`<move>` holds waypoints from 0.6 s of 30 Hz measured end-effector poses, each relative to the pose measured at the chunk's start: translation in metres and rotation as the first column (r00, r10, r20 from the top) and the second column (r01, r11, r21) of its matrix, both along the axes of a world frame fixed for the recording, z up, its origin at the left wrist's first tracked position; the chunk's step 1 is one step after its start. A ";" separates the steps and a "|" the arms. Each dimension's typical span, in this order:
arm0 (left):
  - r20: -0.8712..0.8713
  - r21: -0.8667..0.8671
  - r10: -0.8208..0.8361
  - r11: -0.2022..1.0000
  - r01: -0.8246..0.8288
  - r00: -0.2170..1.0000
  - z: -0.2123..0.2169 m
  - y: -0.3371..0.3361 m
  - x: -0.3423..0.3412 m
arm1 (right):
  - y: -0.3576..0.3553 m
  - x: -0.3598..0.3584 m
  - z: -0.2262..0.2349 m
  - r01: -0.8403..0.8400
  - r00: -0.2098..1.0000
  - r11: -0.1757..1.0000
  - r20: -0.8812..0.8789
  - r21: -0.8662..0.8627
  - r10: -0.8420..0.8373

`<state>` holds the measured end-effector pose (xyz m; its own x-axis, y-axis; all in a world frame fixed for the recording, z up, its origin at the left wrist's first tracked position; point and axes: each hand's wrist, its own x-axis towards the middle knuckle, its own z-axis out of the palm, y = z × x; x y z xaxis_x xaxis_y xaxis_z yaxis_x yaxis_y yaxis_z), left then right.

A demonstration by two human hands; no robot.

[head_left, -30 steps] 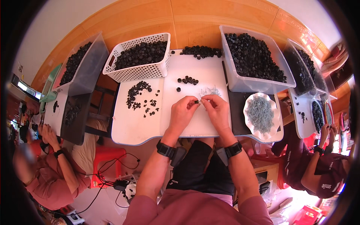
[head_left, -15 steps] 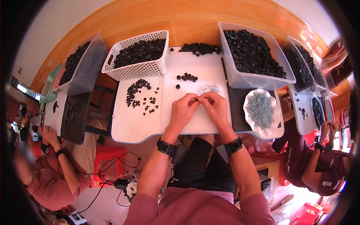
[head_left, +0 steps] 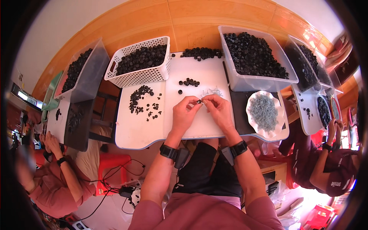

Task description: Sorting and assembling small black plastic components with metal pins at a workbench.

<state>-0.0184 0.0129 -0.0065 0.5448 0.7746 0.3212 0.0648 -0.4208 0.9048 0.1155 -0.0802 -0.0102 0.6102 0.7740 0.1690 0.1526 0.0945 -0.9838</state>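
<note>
My left hand (head_left: 184,114) and my right hand (head_left: 218,111) meet fingertip to fingertip over the white tabletop (head_left: 138,130). Between them they pinch one small black plastic part (head_left: 199,101); the right fingers touch it from the other side, and whether they also hold something thin is too small to tell. Just beyond the fingers lies a small heap of thin metal springs (head_left: 211,92). A scatter of black parts (head_left: 142,101) sits to the left, and a little cluster of black parts (head_left: 189,82) lies farther back.
A white basket (head_left: 142,65) and a clear bin (head_left: 256,61) of black parts stand at the back. A white dish of metal springs (head_left: 264,113) sits right. More bins lie on both sides, where other people work at left (head_left: 51,143) and right (head_left: 332,132).
Both hands have stayed together at the table's middle, with only small finger movements around the black part. Nothing else has moved.
</note>
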 end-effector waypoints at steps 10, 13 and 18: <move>0.027 0.163 -0.014 0.987 0.009 1.000 -0.001 0.005 0.001 | 0.003 0.006 -0.001 -0.193 0.961 0.974 -0.176 0.122 0.212; -0.015 0.141 -0.035 0.989 0.037 0.999 0.000 0.003 0.002 | 0.002 0.010 -0.004 -0.191 0.960 0.973 -0.184 0.130 0.213; 0.052 0.138 0.021 0.990 -0.028 0.998 -0.004 0.010 0.001 | -0.001 0.010 0.000 -0.096 0.985 0.994 -0.138 0.057 0.103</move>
